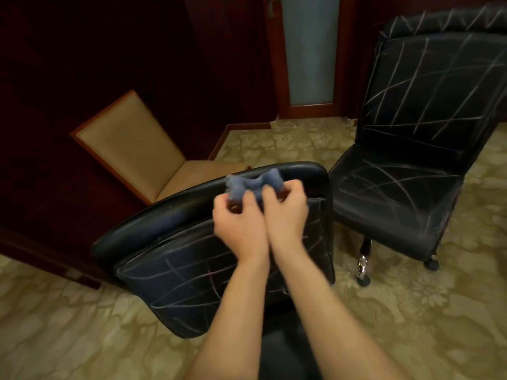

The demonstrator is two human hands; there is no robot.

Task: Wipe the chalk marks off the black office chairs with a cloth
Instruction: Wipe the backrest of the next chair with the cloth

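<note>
- Your left hand (238, 223) and right hand (285, 212) sit side by side, touching, just over the top edge of the near chair back (192, 259).
- Both arms reach forward, forearms bare.
- Fingers of both hands curl around a bunched blue cloth (253, 183), backs facing you.

Black office chairs (417, 111) crossed with pale chalk lines (406, 78); blue-grey cloth (247, 185), seemingly; beige chair (131, 138); olive floral carpet (411, 311).

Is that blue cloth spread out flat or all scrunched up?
Scrunched up. The blue cloth is bunched into lumps between the left hand and right hand, both gripping it above the near chair's back.
</note>
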